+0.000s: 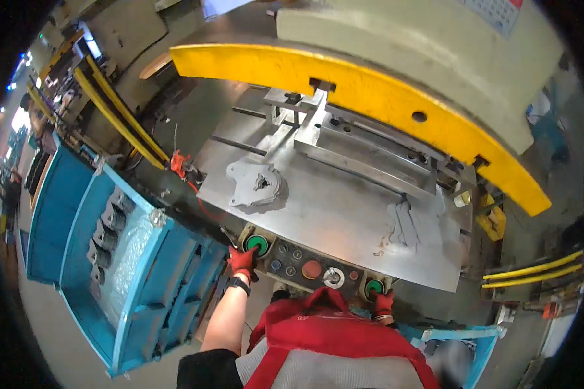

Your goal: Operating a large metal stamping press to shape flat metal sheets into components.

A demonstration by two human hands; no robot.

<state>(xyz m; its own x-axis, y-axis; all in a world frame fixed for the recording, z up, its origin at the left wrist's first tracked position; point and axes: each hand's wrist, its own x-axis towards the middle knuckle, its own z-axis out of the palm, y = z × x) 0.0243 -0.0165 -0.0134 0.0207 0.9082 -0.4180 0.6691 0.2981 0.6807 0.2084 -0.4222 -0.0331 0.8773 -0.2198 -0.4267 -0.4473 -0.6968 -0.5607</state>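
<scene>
My left hand (pixel 243 261), in a red glove, rests its fingers on the left green push button (pixel 257 244) of the control panel (pixel 305 264) at the front of a press. On the right green push button (pixel 374 287) lies my red-gloved right hand (pixel 382 303). A grey metal part (pixel 255 184) with a hole in its middle lies on the steel press table (pixel 331 214), left of centre. Behind it sits the die block (pixel 363 152) under the yellow guard (pixel 344 84).
A blue bin (pixel 136 272) with stacked metal parts and plastic wrap stands at my left. Another blue bin (pixel 461 353) is at lower right. Grey gloves (pixel 412 223) lie on the table's right side. Yellow light-curtain bars (pixel 120 117) flank the press.
</scene>
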